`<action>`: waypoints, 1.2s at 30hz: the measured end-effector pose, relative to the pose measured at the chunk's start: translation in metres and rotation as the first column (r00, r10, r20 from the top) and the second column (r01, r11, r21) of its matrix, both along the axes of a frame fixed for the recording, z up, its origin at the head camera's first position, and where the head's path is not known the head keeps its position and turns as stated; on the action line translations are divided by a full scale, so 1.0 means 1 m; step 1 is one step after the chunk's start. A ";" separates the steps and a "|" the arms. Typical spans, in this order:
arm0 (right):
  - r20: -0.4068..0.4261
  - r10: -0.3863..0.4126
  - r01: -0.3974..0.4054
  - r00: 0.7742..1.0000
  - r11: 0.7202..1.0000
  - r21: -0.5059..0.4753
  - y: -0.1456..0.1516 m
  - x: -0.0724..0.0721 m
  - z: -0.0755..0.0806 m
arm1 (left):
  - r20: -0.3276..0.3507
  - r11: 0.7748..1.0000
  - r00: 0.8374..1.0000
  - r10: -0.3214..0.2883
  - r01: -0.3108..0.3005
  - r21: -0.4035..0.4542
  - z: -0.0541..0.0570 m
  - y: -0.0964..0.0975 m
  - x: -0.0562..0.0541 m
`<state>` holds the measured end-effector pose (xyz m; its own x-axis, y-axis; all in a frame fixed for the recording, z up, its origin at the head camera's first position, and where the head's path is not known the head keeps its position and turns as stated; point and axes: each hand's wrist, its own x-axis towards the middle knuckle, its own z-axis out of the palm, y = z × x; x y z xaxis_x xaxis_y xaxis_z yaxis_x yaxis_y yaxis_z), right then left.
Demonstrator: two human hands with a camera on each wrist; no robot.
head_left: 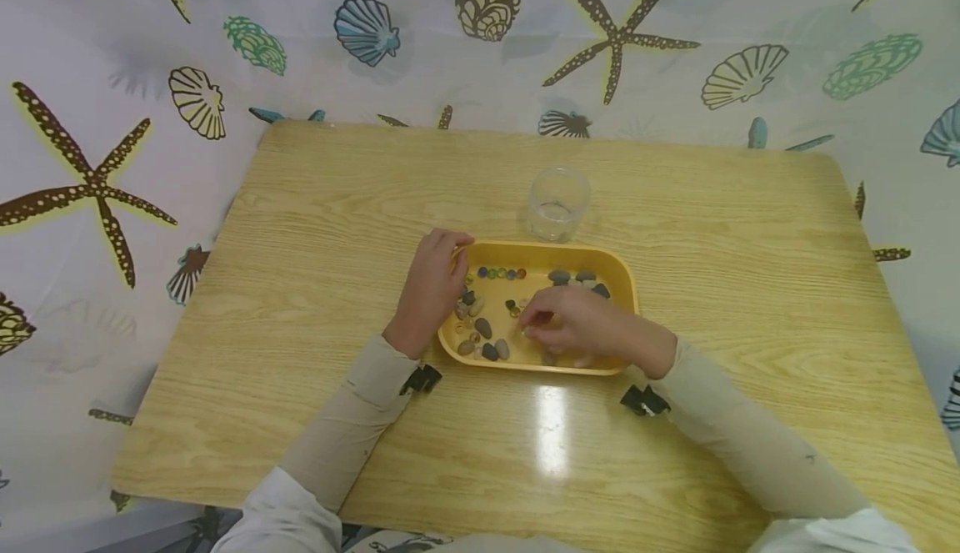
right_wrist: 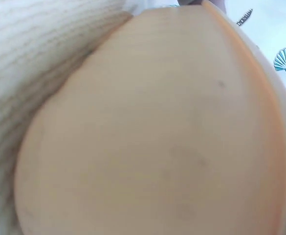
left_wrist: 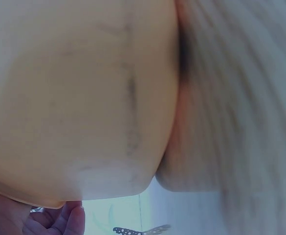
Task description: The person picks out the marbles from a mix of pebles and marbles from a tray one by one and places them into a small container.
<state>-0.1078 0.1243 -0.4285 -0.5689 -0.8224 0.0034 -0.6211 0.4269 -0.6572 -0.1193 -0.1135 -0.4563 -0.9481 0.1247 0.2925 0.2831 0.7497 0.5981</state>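
Observation:
A yellow tray (head_left: 555, 367) holds grey and pale stones (head_left: 483, 328) and small glass marbles (head_left: 502, 273), several of them lined up along its far side. My left hand (head_left: 435, 278) holds the tray's far left corner, fingertips at the rim and thumb over the inner side. Part of a hand (left_wrist: 59, 220) shows past the tray's edge in the left wrist view. Over the tray's right half, my right hand (head_left: 581, 318) pinches a small glassy piece (head_left: 525, 331) between thumb and forefinger, mostly covered by the fingertips. The tray's outer wall (right_wrist: 147, 122) fills most of the right wrist view.
Behind the tray stands a clear glass cup (head_left: 558, 204). All of this is on a light wooden table (head_left: 337, 203), with a shell-patterned curtain (head_left: 420, 77) along its far side. Black straps (head_left: 645, 400) sit by both wrists.

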 end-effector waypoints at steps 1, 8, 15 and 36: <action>-0.013 0.000 -0.001 1.000 1.000 -0.007 0.002 -0.001 0.002 | 0.000 1.000 1.000 -0.001 0.001 0.001 0.000 0.000 0.000; -0.054 -0.062 0.058 0.997 0.996 -0.068 0.012 -0.010 0.016 | 0.001 1.000 1.000 -0.003 0.003 -0.007 0.000 0.000 0.001; -0.082 -0.146 0.135 0.986 0.983 -0.121 0.026 -0.020 0.025 | 0.005 1.000 1.000 -0.005 0.005 0.000 -0.001 0.000 0.000; -0.138 -0.424 0.373 0.895 0.881 -0.290 0.051 -0.059 0.027 | 0.013 1.000 1.000 -0.006 0.006 0.016 -0.001 -0.001 0.000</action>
<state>-0.1664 0.1755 -0.4018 -0.8153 -0.4825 0.3201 -0.5572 0.5029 -0.6608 -0.1189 -0.1146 -0.4574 -0.9511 0.1259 0.2822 0.2797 0.7386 0.6133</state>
